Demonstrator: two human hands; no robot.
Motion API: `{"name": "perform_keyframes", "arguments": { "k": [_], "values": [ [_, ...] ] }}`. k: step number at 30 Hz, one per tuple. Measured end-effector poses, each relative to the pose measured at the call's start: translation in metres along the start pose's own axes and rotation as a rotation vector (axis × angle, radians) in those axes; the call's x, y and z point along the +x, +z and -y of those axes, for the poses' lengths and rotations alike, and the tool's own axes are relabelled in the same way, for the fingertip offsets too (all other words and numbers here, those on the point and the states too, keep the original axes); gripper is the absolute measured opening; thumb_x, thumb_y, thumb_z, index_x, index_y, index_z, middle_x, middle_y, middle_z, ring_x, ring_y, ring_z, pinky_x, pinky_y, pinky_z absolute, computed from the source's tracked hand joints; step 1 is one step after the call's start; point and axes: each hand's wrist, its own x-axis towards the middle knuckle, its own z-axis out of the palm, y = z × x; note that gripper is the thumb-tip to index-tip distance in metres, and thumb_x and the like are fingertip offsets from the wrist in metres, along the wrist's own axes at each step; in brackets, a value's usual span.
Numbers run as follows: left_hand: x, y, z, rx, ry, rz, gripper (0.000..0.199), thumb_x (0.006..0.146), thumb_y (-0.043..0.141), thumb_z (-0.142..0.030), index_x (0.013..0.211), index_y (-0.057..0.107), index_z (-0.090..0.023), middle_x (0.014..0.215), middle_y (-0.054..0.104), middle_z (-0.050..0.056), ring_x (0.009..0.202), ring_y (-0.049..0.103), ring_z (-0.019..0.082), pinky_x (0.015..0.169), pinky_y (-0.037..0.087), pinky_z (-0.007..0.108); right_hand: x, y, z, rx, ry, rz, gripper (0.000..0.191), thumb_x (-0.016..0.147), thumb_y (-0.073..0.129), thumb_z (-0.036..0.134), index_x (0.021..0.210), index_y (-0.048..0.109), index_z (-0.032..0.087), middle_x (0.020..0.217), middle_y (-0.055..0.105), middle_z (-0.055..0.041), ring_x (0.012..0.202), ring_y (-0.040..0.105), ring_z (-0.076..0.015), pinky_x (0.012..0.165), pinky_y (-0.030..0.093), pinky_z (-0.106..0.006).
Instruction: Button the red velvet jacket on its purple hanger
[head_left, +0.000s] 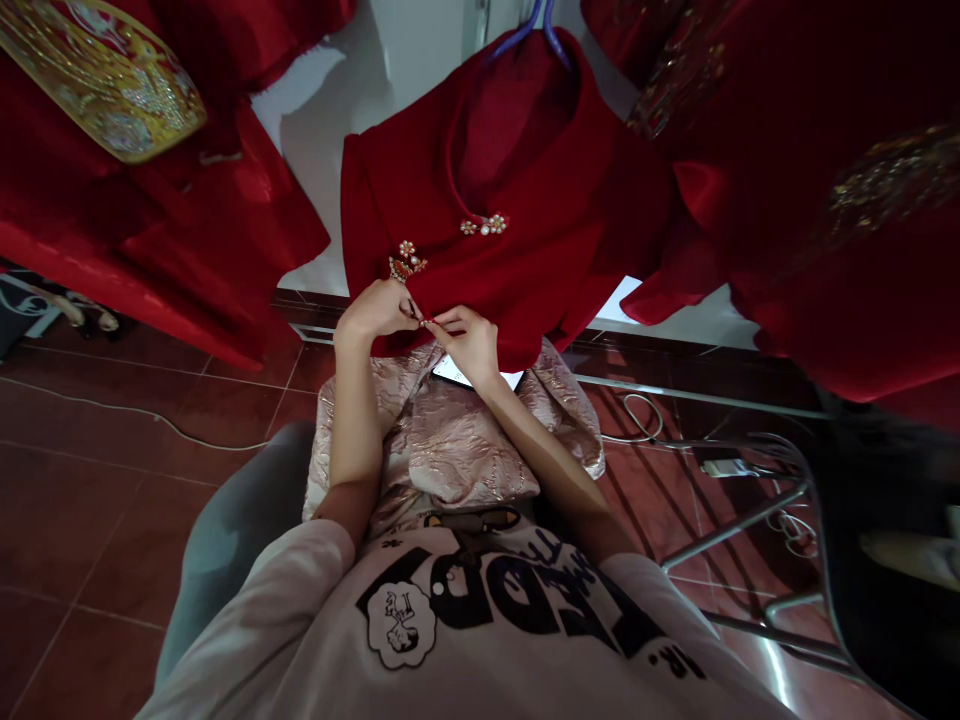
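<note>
A red jacket hangs in front of me on a purple hanger. Pearl flower ornaments sit by its neckline, and a jewelled gold-and-red ornament lies further left on the front. My left hand is closed in a pinch just below that ornament, against the cloth. Fingertip to fingertip with it, my right hand pinches too. Something tiny and pale shows where the fingertips meet, too small to name. Beneath my right hand, a lit phone rests on pinkish brocade cloth over my lap.
Red garments hang on both sides, one with a gold embroidered panel at left, another with beadwork at right. A metal-framed chair stands at right. Cables and a white plug-like block lie on the tiled floor.
</note>
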Motion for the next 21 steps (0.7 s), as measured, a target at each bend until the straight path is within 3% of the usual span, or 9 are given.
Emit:
{"name": "perform_keyframes", "arguments": {
  "k": [8, 16, 21],
  "values": [
    [-0.0020, 0.0023, -0.0036, -0.231, -0.103, 0.107, 0.015, 0.073, 0.064, -0.007, 0.079, 0.076, -0.013, 0.072, 0.078, 0.003, 0.069, 0.074, 0.017, 0.063, 0.053, 0.020, -0.0008, 0.0068, -0.0073, -0.034, 0.057, 0.052, 0.008, 0.093, 0.067, 0.029, 0.092, 0.066, 0.021, 0.102, 0.077, -0.0039, 0.089, 0.077, -0.0167, 0.079, 0.062, -0.027],
    [0.0018, 0.0040, -0.0011, -0.168, -0.036, 0.086, 0.011, 0.070, 0.078, -0.016, 0.081, 0.078, -0.012, 0.089, 0.082, 0.006, 0.090, 0.078, 0.023, 0.078, 0.056, 0.023, -0.0057, 0.0097, -0.0079, -0.043, 0.042, 0.041, 0.002, 0.093, 0.061, 0.022, 0.095, 0.061, 0.021, 0.104, 0.072, -0.0030, 0.088, 0.074, -0.0127, 0.077, 0.061, -0.022],
    [0.0026, 0.0058, 0.0018, -0.169, -0.036, 0.062, 0.012, 0.072, 0.076, -0.012, 0.084, 0.079, -0.013, 0.092, 0.082, 0.006, 0.091, 0.079, 0.022, 0.078, 0.057, 0.023, -0.0062, 0.0100, -0.0109, -0.086, -0.036, 0.051, 0.014, 0.095, 0.057, 0.018, 0.098, 0.070, 0.020, 0.106, 0.071, -0.0048, 0.090, 0.075, -0.0142, 0.085, 0.062, -0.025]
  ]
}}
